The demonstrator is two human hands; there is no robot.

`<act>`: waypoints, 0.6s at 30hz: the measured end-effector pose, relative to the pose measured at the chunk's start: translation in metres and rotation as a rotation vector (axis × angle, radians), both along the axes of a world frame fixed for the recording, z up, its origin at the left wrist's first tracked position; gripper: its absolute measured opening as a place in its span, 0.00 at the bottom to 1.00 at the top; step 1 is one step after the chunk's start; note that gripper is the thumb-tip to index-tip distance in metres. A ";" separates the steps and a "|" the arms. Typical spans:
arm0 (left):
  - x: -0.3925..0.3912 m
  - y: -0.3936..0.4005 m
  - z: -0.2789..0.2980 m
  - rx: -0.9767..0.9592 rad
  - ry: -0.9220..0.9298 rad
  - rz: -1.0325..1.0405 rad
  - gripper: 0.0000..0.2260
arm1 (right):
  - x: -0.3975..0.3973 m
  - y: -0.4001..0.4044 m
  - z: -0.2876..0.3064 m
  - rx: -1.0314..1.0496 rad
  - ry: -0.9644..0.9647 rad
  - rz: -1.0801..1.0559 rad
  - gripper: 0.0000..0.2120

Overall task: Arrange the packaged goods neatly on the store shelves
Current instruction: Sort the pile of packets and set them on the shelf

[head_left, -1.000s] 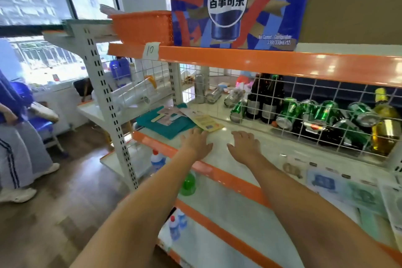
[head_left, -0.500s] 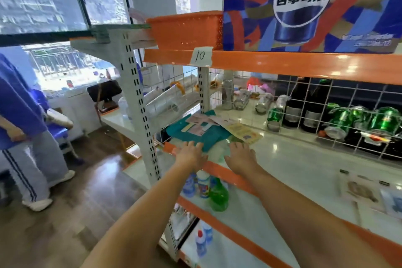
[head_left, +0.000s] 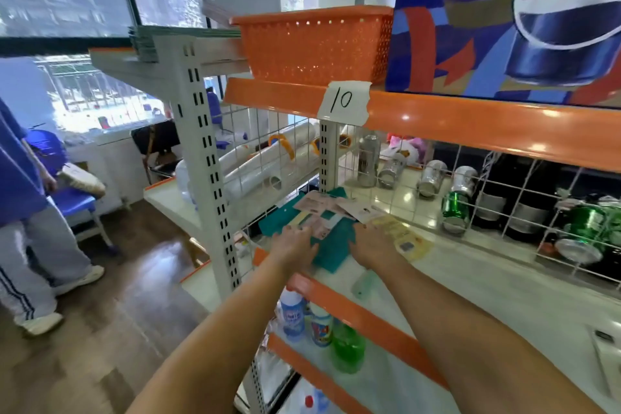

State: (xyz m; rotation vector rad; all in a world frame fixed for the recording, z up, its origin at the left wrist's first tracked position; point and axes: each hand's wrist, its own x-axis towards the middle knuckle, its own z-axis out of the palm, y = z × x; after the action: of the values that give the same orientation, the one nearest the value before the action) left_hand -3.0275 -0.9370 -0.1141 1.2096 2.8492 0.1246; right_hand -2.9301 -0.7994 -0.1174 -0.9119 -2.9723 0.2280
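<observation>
Reached further left along the white metal shelf [head_left: 487, 279] than a second before. Left hand [head_left: 295, 244] now rested flat on the teal flat packet [head_left: 331, 247], fingers fairly straight, gripping nothing visible. Right hand [head_left: 368, 245] lay at the teal packet's right edge, just beside the yellow printed packet [head_left: 403, 237]; fingertips hidden, so grip could not be told. Pale pink flat sachets [head_left: 322, 208] lay scattered on top of the teal one, askew. Probably meant the straightening of this pile was about to begin, not yet done.

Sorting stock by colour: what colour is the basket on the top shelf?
Orange basket, perforated sides; clearest in the head view.
</observation>
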 end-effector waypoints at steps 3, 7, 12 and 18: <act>-0.025 0.020 0.012 -0.001 0.023 0.024 0.18 | -0.024 0.016 0.012 0.033 0.065 0.019 0.19; -0.048 0.045 0.024 0.029 0.064 0.033 0.20 | -0.053 0.038 0.027 0.084 0.106 0.019 0.20; -0.059 0.067 0.016 0.005 0.065 0.020 0.19 | -0.071 0.048 0.016 0.039 0.052 0.013 0.25; -0.086 0.082 0.019 0.067 0.109 -0.075 0.14 | -0.093 0.053 0.024 0.002 0.034 -0.074 0.21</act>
State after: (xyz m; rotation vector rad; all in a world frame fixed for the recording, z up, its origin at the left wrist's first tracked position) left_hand -3.1133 -0.8547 -0.0951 1.3758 2.9087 0.1575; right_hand -3.0227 -0.7466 -0.0936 -1.0048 -2.9004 0.2369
